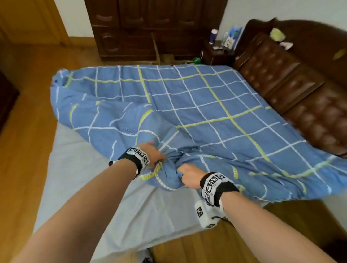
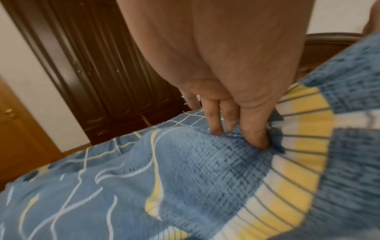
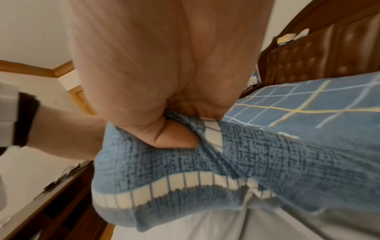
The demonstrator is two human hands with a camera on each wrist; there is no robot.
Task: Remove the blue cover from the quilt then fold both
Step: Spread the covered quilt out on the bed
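Observation:
The blue cover (image 1: 197, 102), checked with white and yellow lines, lies spread over most of the bed, rumpled at its left side. The quilt inside it is hidden. Near the bed's front edge both hands grip one bunched fold of the cover. My left hand (image 1: 158, 155) holds the fold from the left, and in the left wrist view my left hand (image 2: 238, 129) digs fingers and thumb into the blue cover (image 2: 185, 162). My right hand (image 1: 187, 175) is a fist around the same bunch; in the right wrist view my right hand (image 3: 176, 129) clenches the blue cover (image 3: 205, 162).
A bare grey bed sheet (image 1: 91, 184) shows at the front left. A brown tufted headboard (image 1: 306, 85) runs along the right. A dark wardrobe (image 1: 154, 22) and a cluttered nightstand (image 1: 217, 52) stand behind the bed. Wooden floor (image 1: 29, 117) surrounds it.

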